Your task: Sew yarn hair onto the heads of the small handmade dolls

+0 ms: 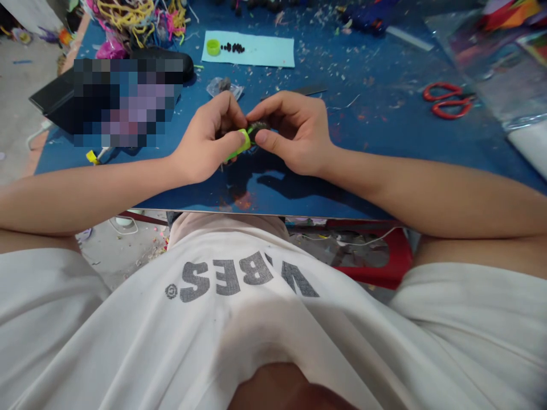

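**Both hands closed on one small green-and-black piece**

Clock face centred on the hands, 12 pointing away from the wearer. Left hand (209, 139): thumb and fingers pinch the bright green part of the small piece (243, 141), just above the near edge of the blue table (367, 134). Right hand (301, 134): thumb and fingers grip its dark end. Exact shape partly hidden by fingers.

Outward: at 11, close by, a small clear bag (236, 91) with a dark lump in it. At 2, a thin metal strip (313, 90), partly behind the right hand. At 12, a pale blue paper strip (271, 52) bearing a green ring (212, 44) and black beads (235, 48). Near 3, well apart, red-handled scissors (452, 108). Between 10 and 11, a tangle of coloured yarn (128, 17).
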Available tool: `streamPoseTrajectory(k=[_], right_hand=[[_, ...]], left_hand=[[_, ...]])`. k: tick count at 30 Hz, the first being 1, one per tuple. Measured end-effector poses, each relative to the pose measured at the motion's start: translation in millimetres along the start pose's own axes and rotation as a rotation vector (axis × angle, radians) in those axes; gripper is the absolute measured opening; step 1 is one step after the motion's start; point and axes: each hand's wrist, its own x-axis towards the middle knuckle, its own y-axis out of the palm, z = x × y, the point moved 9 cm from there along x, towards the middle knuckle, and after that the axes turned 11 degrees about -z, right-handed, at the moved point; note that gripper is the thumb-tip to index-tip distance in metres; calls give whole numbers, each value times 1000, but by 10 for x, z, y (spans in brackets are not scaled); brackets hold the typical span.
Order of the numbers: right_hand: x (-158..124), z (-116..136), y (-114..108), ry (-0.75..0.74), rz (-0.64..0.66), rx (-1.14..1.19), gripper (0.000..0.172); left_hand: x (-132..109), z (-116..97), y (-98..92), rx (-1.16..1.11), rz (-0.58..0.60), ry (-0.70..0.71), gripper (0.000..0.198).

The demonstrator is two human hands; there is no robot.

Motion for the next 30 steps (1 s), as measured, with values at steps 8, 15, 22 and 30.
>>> streamPoseTrajectory(k=[8,15,22,30], right_hand=[[31,-37,6,-8,1,17,63],[60,-172,33,65,52,75,68],[73,-164,47,20,60,118,55],[38,-69,24,68,45,149,58]], left_hand=[[5,7,-36,40,-33,0,24],[65,106,-42,-74,-45,-73,21],[65,67,-24,-122,-35,-64,21],[52,57,-38,-92,-11,-56,19]])
